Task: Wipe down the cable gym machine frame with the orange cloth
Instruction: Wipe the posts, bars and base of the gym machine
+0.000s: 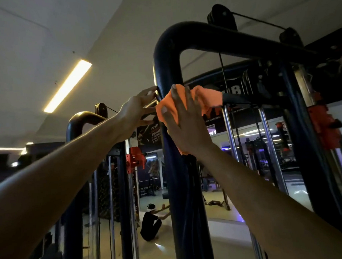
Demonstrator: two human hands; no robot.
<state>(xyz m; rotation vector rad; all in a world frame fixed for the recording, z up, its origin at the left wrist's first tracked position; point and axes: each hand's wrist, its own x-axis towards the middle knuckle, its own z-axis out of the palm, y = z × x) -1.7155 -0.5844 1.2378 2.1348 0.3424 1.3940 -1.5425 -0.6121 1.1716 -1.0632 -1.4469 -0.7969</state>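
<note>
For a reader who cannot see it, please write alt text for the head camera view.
The right hand presses an orange cloth flat against the dark upright tube of a cable machine frame, just below its curved top. The left hand touches the same tube from the other side.

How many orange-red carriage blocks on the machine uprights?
3: one orange-red carriage block on the left upright, one on the near right upright, a smaller one further back. Others may be hidden.
</note>
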